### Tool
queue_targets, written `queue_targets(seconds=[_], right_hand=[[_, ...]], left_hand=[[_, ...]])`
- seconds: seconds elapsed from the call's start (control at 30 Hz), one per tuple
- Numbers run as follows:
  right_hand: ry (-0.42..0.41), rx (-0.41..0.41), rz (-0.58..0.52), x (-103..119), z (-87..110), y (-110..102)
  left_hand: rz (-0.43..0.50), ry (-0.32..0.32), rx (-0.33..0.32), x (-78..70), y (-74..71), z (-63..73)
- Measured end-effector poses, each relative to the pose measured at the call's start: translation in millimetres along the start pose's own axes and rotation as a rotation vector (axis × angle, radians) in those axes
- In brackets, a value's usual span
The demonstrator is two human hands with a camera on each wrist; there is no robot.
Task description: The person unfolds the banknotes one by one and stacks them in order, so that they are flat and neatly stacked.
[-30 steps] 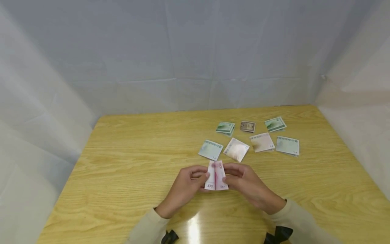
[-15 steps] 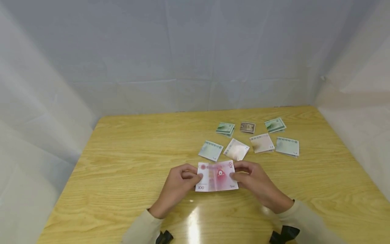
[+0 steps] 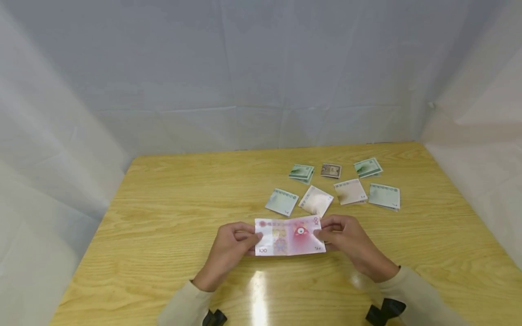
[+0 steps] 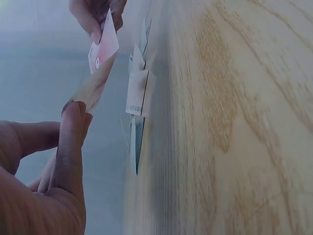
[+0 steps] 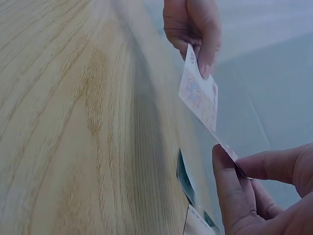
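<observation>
A pink 100 banknote [image 3: 281, 237] is stretched nearly flat between both hands, with a crease down its middle. At its left end, my left hand [image 3: 232, 246] pinches it between thumb and fingers. My right hand [image 3: 350, 242] pinches the opposite end, thumb on top. Both wrist views show the banknote [image 5: 198, 93] held up above the table, bent slightly at the crease. Just beyond it lie a folded pale green banknote [image 3: 282, 202] and a folded pale brownish banknote [image 3: 316, 200].
Other folded banknotes lie at the back right of the wooden table [image 3: 171, 203]: two green ones [image 3: 302, 172], a small brown one [image 3: 331, 170], a pale pinkish one [image 3: 350, 191] and a pale green one [image 3: 384, 195]. White sheeting [image 3: 261, 90] surrounds the table's back and sides.
The hands have moved apart, left hand leftward and right hand rightward, and the pink banknote has unfolded from a narrow folded shape to nearly its full length. The banknotes on the table have stayed put.
</observation>
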State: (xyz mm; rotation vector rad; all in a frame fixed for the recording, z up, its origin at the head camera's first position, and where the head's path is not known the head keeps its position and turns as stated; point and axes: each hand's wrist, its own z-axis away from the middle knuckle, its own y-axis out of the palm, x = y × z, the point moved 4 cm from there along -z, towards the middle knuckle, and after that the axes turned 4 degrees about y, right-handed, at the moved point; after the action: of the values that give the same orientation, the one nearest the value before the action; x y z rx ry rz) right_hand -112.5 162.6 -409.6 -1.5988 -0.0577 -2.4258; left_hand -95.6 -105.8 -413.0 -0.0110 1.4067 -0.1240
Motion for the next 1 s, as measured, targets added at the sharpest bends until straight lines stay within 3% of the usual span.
queue_targets(seconds=[0.13, 0.37, 0.63, 0.73, 1.0], right_hand=[[0.010, -0.013, 0.010, -2.9, -2.7, -3.0], [0.030, -0.021, 0.025, -8.8, -8.1, -6.3], [0.015, -0.007, 0.093, -14.2, -12.0, -8.1], [0.003, -0.005, 0.153, -18.0, -14.2, -9.3], [-0.046, -0.013, 0.364, -27.0, -20.4, -5.8]], left_hand=[[-0.007, -0.024, 0.004, 5.1, -2.7, -2.7], [-0.011, -0.046, 0.070, 9.8, -4.5, -6.4], [-0.105, -0.037, 0.107, 11.8, -5.2, -10.7], [-0.178, -0.033, 0.124, 12.4, -5.7, -11.7], [-0.497, 0.007, 0.165, 11.2, 0.6, -14.8]])
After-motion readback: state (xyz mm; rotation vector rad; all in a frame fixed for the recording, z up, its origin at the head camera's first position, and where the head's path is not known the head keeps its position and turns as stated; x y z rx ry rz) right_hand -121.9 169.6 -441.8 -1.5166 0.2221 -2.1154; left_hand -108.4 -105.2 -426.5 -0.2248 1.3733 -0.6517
